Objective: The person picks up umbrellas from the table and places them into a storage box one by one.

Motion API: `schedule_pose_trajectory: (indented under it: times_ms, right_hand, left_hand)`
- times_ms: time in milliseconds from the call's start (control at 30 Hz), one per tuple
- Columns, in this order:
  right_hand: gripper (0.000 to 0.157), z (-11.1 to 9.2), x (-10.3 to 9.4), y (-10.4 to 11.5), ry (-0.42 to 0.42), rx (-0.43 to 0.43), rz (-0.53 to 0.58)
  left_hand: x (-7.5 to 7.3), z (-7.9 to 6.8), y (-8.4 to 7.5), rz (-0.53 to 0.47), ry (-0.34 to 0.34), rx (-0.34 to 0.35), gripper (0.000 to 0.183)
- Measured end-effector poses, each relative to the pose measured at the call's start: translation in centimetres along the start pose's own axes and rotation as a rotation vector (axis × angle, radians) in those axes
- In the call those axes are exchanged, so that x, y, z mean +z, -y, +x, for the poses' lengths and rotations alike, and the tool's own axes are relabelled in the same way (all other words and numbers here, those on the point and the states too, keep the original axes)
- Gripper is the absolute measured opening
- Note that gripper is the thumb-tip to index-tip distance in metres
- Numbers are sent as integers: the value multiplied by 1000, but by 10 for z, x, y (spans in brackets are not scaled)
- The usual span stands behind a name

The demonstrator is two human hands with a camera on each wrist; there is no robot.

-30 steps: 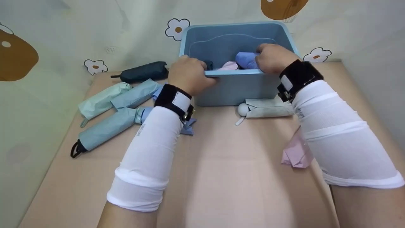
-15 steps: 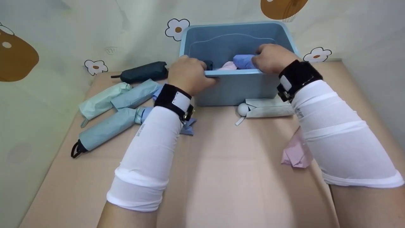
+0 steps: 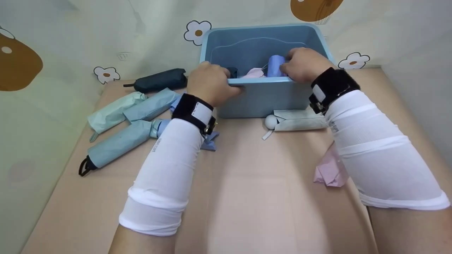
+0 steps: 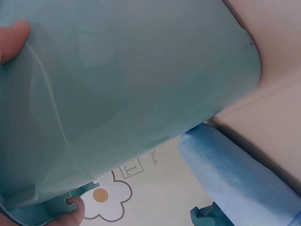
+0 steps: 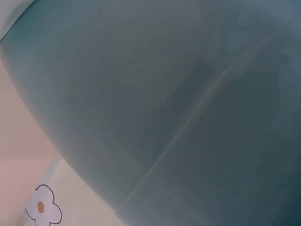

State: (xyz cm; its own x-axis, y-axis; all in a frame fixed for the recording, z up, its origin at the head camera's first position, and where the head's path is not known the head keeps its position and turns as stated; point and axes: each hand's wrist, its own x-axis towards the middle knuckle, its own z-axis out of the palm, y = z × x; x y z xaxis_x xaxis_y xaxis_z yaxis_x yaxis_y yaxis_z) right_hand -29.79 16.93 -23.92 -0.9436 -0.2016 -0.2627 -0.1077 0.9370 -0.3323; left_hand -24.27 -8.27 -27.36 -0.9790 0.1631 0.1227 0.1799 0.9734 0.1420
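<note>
A blue plastic bin point(image 3: 268, 97) stands against the back wall. My left hand point(image 3: 210, 82) grips its front left rim, the thumb point(image 4: 13, 40) on the outer wall in the left wrist view. Over the front right rim reaches my right hand point(image 3: 306, 64), holding a periwinkle folded umbrella point(image 3: 275, 66) that stands nearly upright inside. Its lower end and some of the fingers are hidden by the bin's front wall. Beside it in the bin lie a pink folded umbrella point(image 3: 254, 73) and a dark one point(image 3: 232, 72). The bin's wall point(image 5: 141, 103) fills most of the right wrist view.
Left of the bin lie several folded umbrellas: a dark one point(image 3: 160, 80), a mint one point(image 3: 116, 110), pale blue ones point(image 3: 120, 144). A light grey umbrella point(image 3: 302, 120) lies before the bin. A pink one point(image 3: 332, 169) is partly under the right sleeve.
In my right hand the periwinkle umbrella has turned from lying sideways to nearly upright inside the bin. My left hand and the bin have stayed in place.
</note>
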Motion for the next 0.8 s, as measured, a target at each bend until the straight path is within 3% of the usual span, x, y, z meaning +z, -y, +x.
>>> schedule_pose_trajectory:
  times_ms: [800]
  right_hand:
    - [56,-7,6,1,-63,-29,45]
  left_hand:
    - [-1,-1,0,-14,-5,-7,47]
